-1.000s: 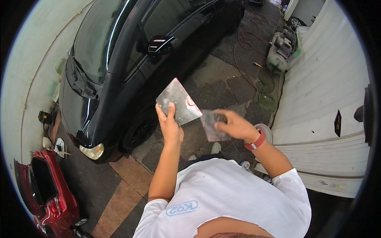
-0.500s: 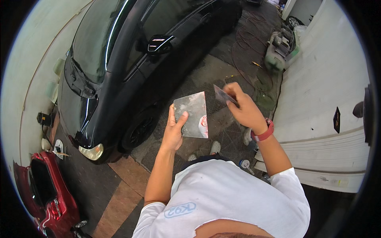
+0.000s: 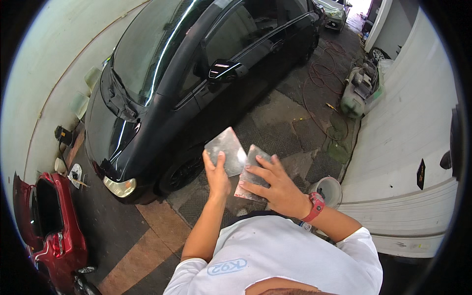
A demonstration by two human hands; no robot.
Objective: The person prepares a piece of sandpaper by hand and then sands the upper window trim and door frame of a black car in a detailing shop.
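My left hand (image 3: 217, 176) grips a flat grey square plate (image 3: 225, 149) by its left side, thumb on top. Whitish smears mark its face, and a thin reddish line runs along its right edge. My right hand (image 3: 278, 188), a red watch on its wrist, holds a thin grey rectangular spreader (image 3: 251, 161) with fingers laid over its face. The spreader is tilted against the plate's lower right edge, and a whitish patch shows where they meet. Reddish residue colours the spreader's lower end. Its underside is hidden.
A black car (image 3: 196, 105) stands ahead on the left, and a red car (image 3: 61, 231) at the lower left. To my right are a white bucket (image 3: 330, 189) and a pale wall (image 3: 398, 147). An air compressor (image 3: 359, 91) and a red hose (image 3: 314, 78) lie farther off.
My right hand has come down and left, bringing the spreader from apart to against the plate. The plate has turned and tilted. My view has shifted, showing the bucket.
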